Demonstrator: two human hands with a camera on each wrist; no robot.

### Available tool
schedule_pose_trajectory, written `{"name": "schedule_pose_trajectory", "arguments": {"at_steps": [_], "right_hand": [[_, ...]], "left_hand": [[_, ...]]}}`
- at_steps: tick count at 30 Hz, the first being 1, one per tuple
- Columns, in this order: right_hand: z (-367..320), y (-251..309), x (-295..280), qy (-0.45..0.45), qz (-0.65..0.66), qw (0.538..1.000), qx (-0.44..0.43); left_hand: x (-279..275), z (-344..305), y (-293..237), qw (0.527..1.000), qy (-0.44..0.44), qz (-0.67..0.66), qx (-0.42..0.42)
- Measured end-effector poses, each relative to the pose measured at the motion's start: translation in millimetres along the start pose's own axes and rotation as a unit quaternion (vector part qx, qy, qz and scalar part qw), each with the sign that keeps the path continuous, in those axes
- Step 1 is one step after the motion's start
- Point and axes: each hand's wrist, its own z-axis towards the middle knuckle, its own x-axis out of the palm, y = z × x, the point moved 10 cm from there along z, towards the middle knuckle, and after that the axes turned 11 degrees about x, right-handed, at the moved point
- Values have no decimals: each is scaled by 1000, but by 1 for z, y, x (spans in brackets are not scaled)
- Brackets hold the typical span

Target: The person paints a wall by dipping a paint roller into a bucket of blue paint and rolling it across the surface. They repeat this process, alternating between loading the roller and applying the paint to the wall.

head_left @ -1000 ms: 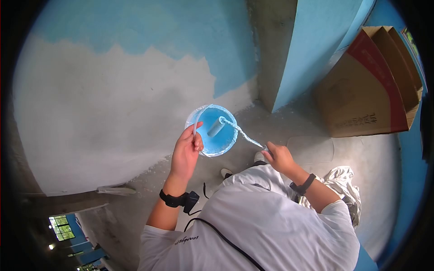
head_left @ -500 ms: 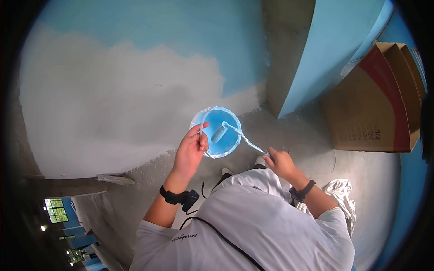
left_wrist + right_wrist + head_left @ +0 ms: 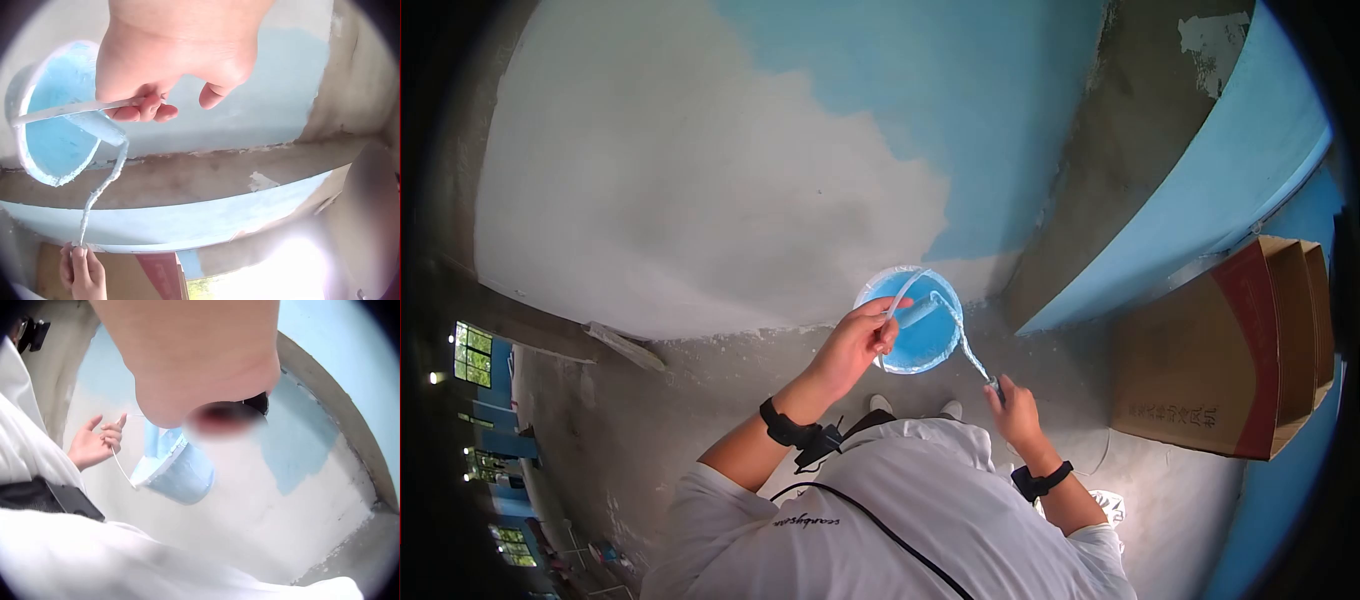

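My left hand (image 3: pixel 852 348) has its fingers hooked round the thin white handle of a bucket (image 3: pixel 948 352), which hangs from it, its rim smeared with paint and light blue paint inside. The right hand (image 3: pixel 1017 412) grips a paint roller by its handle end. The roller's paint-covered sleeve (image 3: pixel 918 311) lies over the bucket's opening, and its bent, paint-caked frame (image 3: pixel 105 185) reaches out past the rim. In the right wrist view the bucket (image 3: pixel 187 475) is tilted, with the left hand (image 3: pixel 95 445) at its handle; the right hand's fingers are mostly hidden.
Ahead stands a wall (image 3: pixel 700 200), partly light blue and partly bare white. A blue-sided pillar (image 3: pixel 1140 210) juts out to its right. A large cardboard box (image 3: pixel 1190 370) stands at the right, and pale cloth (image 3: pixel 1110 505) lies on the floor behind the right arm.
The head view has turned, so the wall, pillar and box appear shifted right and lower. Both hands keep their grips; the roller's sleeve has moved nearer the bucket's handle and lies flatter.
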Motion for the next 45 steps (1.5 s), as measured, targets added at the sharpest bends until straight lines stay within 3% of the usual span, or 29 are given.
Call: {"name": "schedule_pose_trajectory", "arguments": {"at_steps": [3,7,11,16,18,21,25,28,31,33,34,37,45], "right_hand": [[-4,-8,3,23,35,999,-1],[-6,-9,1,23,-21,1000,-7],[-5,-12,15,62,35,996,51],[-7,0,5,41,-18,998,38],[-8,-3,7,50,33,996,66],[-13,21,-7,4,-45,998,34],[-11,26,-2,11,-16,999,43],[-11,35,1,9,-70,997,37],[-6,20,15,36,-15,999,26],[-3,-2,37,139,143,972,124],[-8,14,37,174,183,954,161],[-7,38,27,211,236,927,203],[51,117,-23,176,348,913,122]], "left_hand": [[0,3,1,1000,6,11,20],[-1,4,-8,999,1,-8,49],[-10,1,-14,998,12,-36,52],[-12,-5,-16,997,17,-50,56],[-13,-6,-23,996,20,-53,63],[-12,-6,-29,994,43,-59,77],[-18,-5,-32,994,57,-59,71],[-23,-5,-33,993,55,-82,66],[-35,-1,-31,992,52,-94,66],[-46,2,-28,991,55,-99,67],[-54,2,-29,992,39,-93,76],[-72,7,-29,990,34,-102,95],[-107,16,-18,991,-35,-108,73]]}}
